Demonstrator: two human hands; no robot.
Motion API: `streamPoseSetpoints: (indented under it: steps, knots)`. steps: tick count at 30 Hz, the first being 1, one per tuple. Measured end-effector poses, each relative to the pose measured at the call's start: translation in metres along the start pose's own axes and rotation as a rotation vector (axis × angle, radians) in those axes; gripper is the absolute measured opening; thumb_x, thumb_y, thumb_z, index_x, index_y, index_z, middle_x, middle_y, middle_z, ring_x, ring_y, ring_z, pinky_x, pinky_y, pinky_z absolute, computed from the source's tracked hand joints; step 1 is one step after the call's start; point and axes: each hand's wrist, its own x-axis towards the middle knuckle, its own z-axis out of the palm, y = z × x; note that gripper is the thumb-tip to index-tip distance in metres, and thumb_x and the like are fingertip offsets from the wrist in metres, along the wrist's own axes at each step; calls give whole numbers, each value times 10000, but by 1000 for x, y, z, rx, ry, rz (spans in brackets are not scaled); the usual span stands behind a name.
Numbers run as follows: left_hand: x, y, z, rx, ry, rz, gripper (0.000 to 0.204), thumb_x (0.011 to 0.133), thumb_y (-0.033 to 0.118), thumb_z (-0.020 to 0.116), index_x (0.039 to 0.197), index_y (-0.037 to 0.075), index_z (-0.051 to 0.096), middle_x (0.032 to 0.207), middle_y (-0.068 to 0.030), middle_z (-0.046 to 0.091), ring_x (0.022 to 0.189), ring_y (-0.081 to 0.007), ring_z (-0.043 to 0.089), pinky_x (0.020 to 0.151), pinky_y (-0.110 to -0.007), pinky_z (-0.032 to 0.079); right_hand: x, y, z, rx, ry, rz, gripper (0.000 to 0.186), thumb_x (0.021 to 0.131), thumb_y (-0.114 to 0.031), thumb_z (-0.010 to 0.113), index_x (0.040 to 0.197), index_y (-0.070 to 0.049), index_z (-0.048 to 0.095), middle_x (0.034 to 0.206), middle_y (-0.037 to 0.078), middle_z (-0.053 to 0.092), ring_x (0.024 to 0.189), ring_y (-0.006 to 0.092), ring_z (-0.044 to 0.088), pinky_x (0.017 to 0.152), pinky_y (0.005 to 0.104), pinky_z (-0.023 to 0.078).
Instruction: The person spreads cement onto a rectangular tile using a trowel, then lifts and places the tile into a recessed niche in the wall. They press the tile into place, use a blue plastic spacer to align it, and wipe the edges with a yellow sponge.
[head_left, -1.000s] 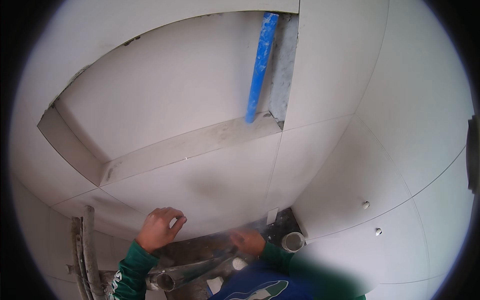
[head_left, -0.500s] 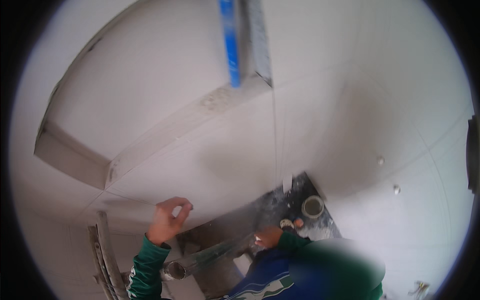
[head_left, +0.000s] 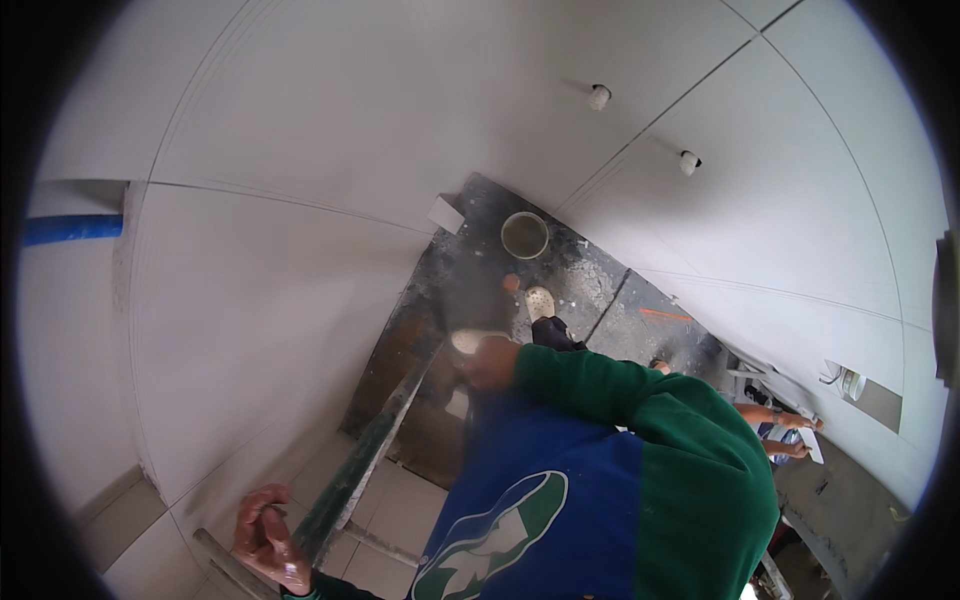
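My left hand is at the lower left, fingers curled together around something dark that I cannot make out, beside a dusty green, pole-like bar running diagonally down. My right hand is low at the centre, below my green sleeve, near the bar's upper end; its fingers are blurred and dim. White perforated shoes show below me on a stained dark floor, with a small orange object and a round container beyond them.
White tiled walls surround me, with two pipe stubs and a recess holding a blue pipe at left. At right, a co-worker's hands hold a white piece. Grey poles lie at lower left.
My view has swung right and downward; the blue pipe and recess moved to the left edge. My left hand sits lower, and the floor and co-worker's hands have come into view.
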Motion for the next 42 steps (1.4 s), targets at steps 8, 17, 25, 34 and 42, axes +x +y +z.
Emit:
streamPoseSetpoints:
  steps: [8,17,25,34,42]
  knots:
    - [40,-60,272,-214,-348,61,220,941,133,618,1053,-38,699,1390,-197,542,1293,-297,514,1057,-398,396,-64,-30,-129,2247,428,211,368,997,-382,546,1060,-34,650,924,80,658,811,180,661,732,303,550]
    - [64,-3,438,-301,-1084,503,252,930,129,655,1138,-1,715,1427,-150,518,1325,-282,484,1084,-388,366,-191,-29,-89,1917,1560,128,325,965,-239,585,1161,12,653,958,64,656,857,124,601,711,269,504]
    - [-1,57,483,-237,-1699,1133,273,910,156,678,1169,82,722,1429,-171,514,1354,-332,448,1114,-415,334,-216,-133,-31,1732,2246,118,192,888,-69,667,1050,30,644,861,60,664,729,117,621,636,225,490]
    - [-111,39,537,85,-1875,1607,385,876,179,718,1229,36,664,1357,-177,570,1286,-335,510,1065,-412,395,-198,-179,123,1254,3074,129,210,867,-112,692,1034,6,644,852,51,652,701,106,607,616,248,494]
    - [-25,-92,633,703,-1979,711,572,882,260,741,1330,-40,551,1217,-176,651,1062,-229,650,936,-336,509,-196,-222,370,267,1919,2968,109,882,-110,631,924,-21,678,973,151,664,956,371,589,863,458,475]
